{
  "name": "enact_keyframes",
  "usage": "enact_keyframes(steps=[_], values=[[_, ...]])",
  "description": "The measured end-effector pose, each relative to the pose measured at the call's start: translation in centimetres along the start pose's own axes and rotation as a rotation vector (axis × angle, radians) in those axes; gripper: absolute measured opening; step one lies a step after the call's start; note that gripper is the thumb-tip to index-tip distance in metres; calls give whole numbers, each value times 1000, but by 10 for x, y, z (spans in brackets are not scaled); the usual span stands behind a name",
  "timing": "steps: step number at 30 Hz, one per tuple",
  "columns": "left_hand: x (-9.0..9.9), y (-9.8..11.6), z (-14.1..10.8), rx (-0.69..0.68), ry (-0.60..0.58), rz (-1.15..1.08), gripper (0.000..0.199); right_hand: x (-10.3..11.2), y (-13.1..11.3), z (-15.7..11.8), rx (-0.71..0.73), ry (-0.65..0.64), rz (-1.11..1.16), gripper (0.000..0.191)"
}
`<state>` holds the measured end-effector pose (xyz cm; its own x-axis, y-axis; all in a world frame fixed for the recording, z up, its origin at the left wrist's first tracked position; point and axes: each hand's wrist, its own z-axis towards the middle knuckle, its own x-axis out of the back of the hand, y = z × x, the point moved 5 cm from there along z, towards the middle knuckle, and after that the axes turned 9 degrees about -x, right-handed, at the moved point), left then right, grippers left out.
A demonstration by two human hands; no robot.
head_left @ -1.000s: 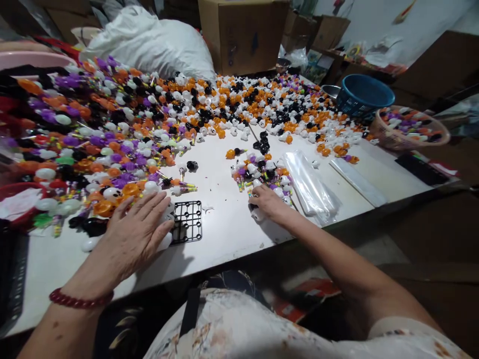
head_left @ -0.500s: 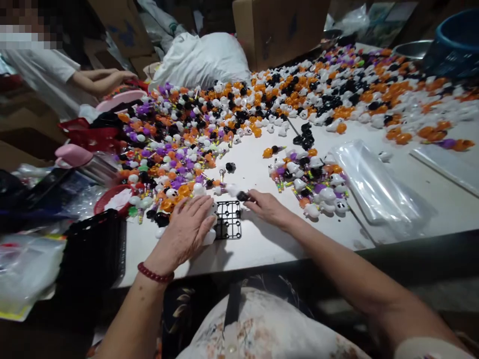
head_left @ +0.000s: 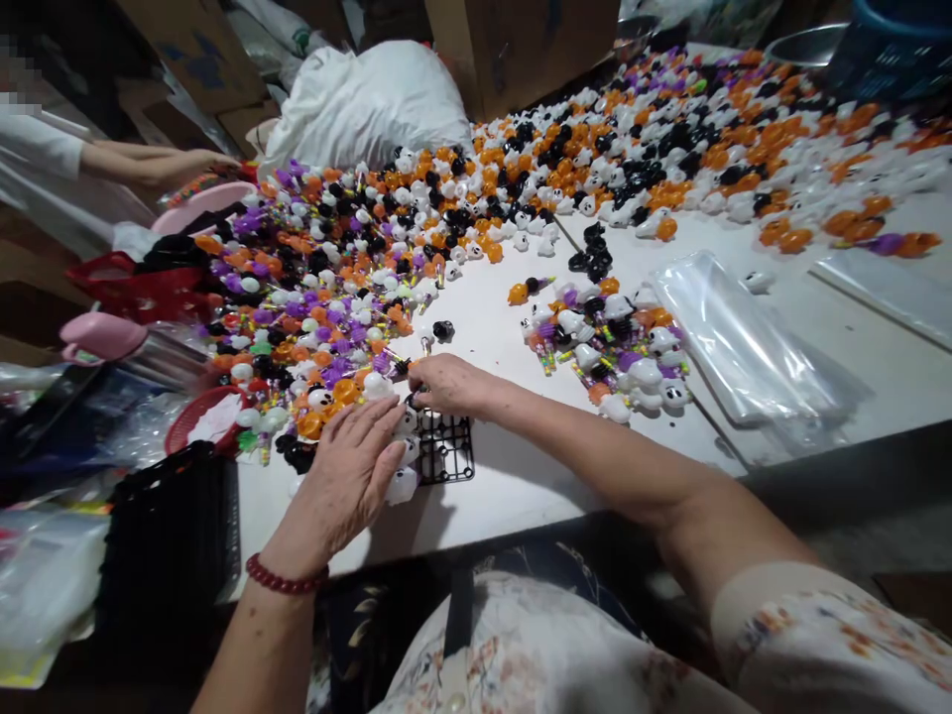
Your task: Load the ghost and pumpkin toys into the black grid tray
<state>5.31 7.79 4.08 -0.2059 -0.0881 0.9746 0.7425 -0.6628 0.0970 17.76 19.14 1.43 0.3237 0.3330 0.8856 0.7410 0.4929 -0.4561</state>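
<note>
A black plastic grid [head_left: 450,458] lies on the white table near its front edge, with white ghost pieces [head_left: 403,485] along its left side. My left hand [head_left: 349,476] lies with fingers stretched over that left side and touches the pieces. Over the grid's back edge, my right hand [head_left: 444,385] has its fingers pinched together, pointing left. A dark bit shows at its fingertips, too small to make out. Just behind it is a loose black piece [head_left: 443,330]. A small heap of ghost, pumpkin and black pieces [head_left: 646,373] sits to the right.
A large spread of orange, white, black and purple pieces [head_left: 506,193] covers the table's back and left. Clear plastic bags [head_left: 744,347] lie at right. A black crate [head_left: 175,526], a red basket [head_left: 194,421] and a pink-lidded bottle [head_left: 104,337] stand left. Another person's arm [head_left: 141,167] reaches in at upper left.
My right hand has moved left, from beside the grid to over its back edge. The black piece it held is now mostly hidden. The whole view has shifted slightly.
</note>
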Motion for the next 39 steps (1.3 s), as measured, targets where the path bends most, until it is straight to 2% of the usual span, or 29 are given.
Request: enact_keyframes(steps=[4, 11, 14, 17, 20, 23, 27, 29, 31, 34, 37, 39], values=[[1, -1, -1, 0, 10, 12, 44, -4, -6, 7, -4, 19, 158, 28], [1, -3, 2, 22, 21, 33, 45, -16, -9, -2, -89, 185, 360, 28], [0, -5, 4, -8, 42, 66, 45, -25, -13, -2, -148, 167, 405, 30], [-3, -10, 4, -54, 65, 105, 44, -29, -12, -5, -145, 122, 429, 32], [-9, -19, 4, -69, 74, 128, 45, -19, 6, -27, -110, 191, 377, 30], [-13, -21, 4, -73, 76, 110, 47, 2, 42, -78, -124, 276, 63, 31], [-12, -18, 3, -33, 92, 67, 48, 28, 113, -144, -345, 201, -422, 26], [-11, -17, 3, -9, 108, 45, 46, 34, 140, -162, -344, 131, -556, 24], [-11, -17, 3, -7, 114, 49, 45, 35, 158, -169, -301, 38, -625, 20], [-10, -15, 3, -32, 118, 95, 44, 35, 169, -165, -230, -47, -663, 15], [-10, -14, 3, -44, 109, 116, 42, 38, 165, -150, -185, -27, -648, 16], [-10, -14, 2, -35, 94, 120, 42, 37, 157, -138, -178, 14, -557, 17]])
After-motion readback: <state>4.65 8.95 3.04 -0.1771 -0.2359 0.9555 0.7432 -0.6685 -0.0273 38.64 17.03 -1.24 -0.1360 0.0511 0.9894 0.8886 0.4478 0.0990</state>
